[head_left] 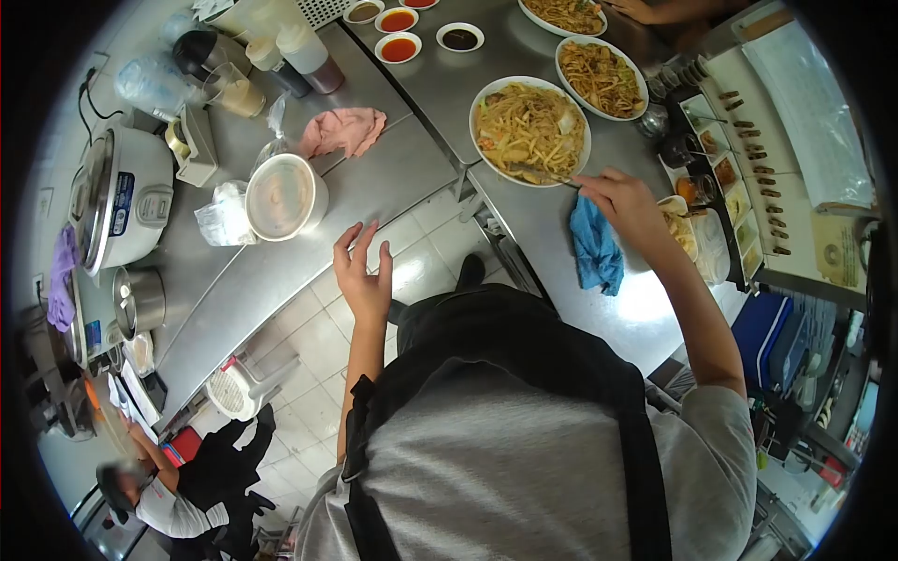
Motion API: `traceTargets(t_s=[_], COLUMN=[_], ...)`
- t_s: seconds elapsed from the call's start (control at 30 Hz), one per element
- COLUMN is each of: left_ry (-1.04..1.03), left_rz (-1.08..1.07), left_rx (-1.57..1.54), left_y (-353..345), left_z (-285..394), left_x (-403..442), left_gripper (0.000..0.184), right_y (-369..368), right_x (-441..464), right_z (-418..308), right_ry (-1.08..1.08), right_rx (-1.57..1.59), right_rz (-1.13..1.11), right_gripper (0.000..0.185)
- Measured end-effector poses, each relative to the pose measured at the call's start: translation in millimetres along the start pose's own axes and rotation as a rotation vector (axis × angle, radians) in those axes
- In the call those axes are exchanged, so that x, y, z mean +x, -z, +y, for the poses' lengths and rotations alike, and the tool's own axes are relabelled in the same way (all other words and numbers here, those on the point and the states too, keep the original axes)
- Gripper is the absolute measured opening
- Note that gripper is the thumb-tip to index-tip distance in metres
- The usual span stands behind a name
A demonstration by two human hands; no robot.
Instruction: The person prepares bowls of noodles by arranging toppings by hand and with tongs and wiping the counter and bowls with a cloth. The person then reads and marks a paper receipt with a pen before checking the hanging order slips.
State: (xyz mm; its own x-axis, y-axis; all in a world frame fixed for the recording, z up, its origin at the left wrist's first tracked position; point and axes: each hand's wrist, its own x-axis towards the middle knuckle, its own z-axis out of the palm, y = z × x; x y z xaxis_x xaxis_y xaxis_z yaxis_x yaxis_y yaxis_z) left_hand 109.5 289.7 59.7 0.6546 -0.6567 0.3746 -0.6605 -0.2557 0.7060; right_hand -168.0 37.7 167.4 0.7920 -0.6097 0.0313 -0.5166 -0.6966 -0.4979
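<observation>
My right hand [617,204] is closed on the handle of a utensil [543,174], whose far end lies on the noodles at the lower edge of a white plate [477,140]. A blue cloth [596,245] lies on the steel counter just below that hand. My left hand [363,273] is raised over the floor gap between the counters, its fingers apart and nothing in it. To its left stands a round lidded container [286,196] beside a clear plastic bag [224,213].
Two more noodle plates [601,79] [564,13] stand at the upper right, near another person's hand [633,9]. Small sauce bowls [398,48], a pink cloth [344,131] and a rice cooker [136,196] sit on the counters. A co-worker [178,496] is at lower left.
</observation>
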Motion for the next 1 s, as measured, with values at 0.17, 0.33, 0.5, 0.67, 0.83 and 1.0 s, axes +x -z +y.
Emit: traceTargets(t_s=[0.17, 0.33, 0.5, 0.67, 0.83, 1.0], left_ry=[-0.016, -0.009, 0.010, 0.059, 0.057, 0.036], left_rz=[0.017, -0.009, -0.026, -0.008, -0.011, -0.023], left_rx=[0.018, 0.010, 0.027, 0.069, 0.047, 0.040], left_y=[2, 5, 6, 10, 13, 13], left_z=[-7, -6, -12, -20, -19, -20], left_x=[-3, -3, -10, -17, -12, -8], left_gripper=[0.034, 0.036, 0.035, 0.033, 0.034, 0.035], right_y=[9, 21, 69, 67, 21, 13], right_x=[17, 38, 46, 47, 64, 82], right_z=[7, 17, -19, -51, -41, -26], right_ry=[0.003, -0.080, -0.164, -0.020, 0.172, 0.172], right_rx=[-0.136, -0.128, -0.098, -0.217, -0.346, -0.337], right_rz=[0.040, -0.011, -0.136, -0.115, -0.103, -0.184], right_gripper=[0.025, 0.025, 0.026, 0.027, 0.029, 0.029])
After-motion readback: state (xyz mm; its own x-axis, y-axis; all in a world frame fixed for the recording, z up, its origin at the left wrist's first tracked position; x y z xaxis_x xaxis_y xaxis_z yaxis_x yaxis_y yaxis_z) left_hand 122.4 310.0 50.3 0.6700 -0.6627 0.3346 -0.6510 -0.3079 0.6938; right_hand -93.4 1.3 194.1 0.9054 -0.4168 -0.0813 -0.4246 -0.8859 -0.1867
